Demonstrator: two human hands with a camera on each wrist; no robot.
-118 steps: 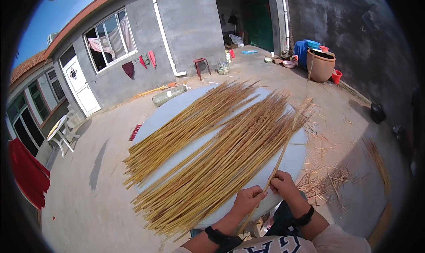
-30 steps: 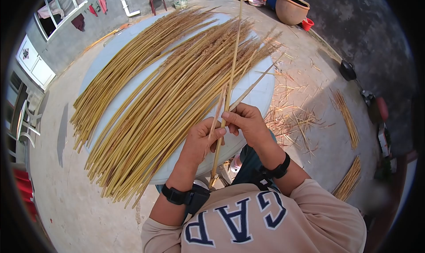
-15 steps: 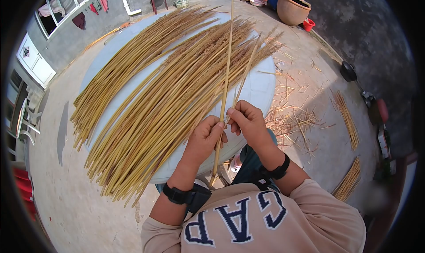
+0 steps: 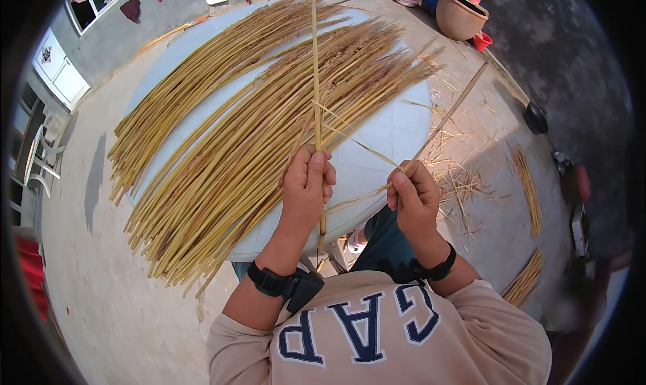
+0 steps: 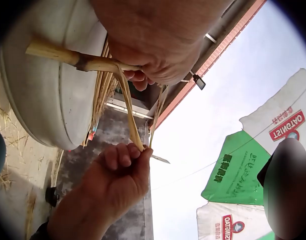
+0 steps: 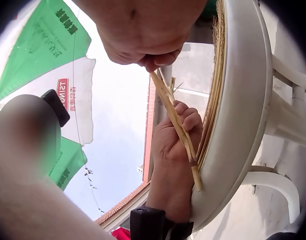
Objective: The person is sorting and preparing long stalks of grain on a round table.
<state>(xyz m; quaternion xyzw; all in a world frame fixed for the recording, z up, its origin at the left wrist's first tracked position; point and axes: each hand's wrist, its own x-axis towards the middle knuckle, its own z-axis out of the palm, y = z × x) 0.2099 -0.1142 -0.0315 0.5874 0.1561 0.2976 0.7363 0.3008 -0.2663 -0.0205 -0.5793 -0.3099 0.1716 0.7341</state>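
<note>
My left hand (image 4: 307, 186) grips an upright tan stalk (image 4: 316, 75) above its lower end, by the edge of the round white table (image 4: 377, 143). To its right, my right hand (image 4: 414, 195) pinches strips of dry leaf sheath (image 4: 363, 145) that stretch back to the stalk. In the left wrist view, the strip (image 5: 128, 102) runs from the stalk's end (image 5: 53, 52) down to my right fingers. A large bundle of stalks (image 4: 222, 156) lies just left of my left hand, with another bundle (image 4: 195, 82) beyond it.
Peeled scraps (image 4: 461, 190) litter the ground right of the table, near two small stalk bundles (image 4: 526, 190) (image 4: 525, 281). A clay pot (image 4: 461, 16) and a red bucket (image 4: 482, 42) stand at the back right. A white chair (image 4: 46, 157) is at the left.
My right hand has moved right, away from my left hand, drawing sheath strips off the stalk. My left hand has risen slightly with the stalk, which stands more upright.
</note>
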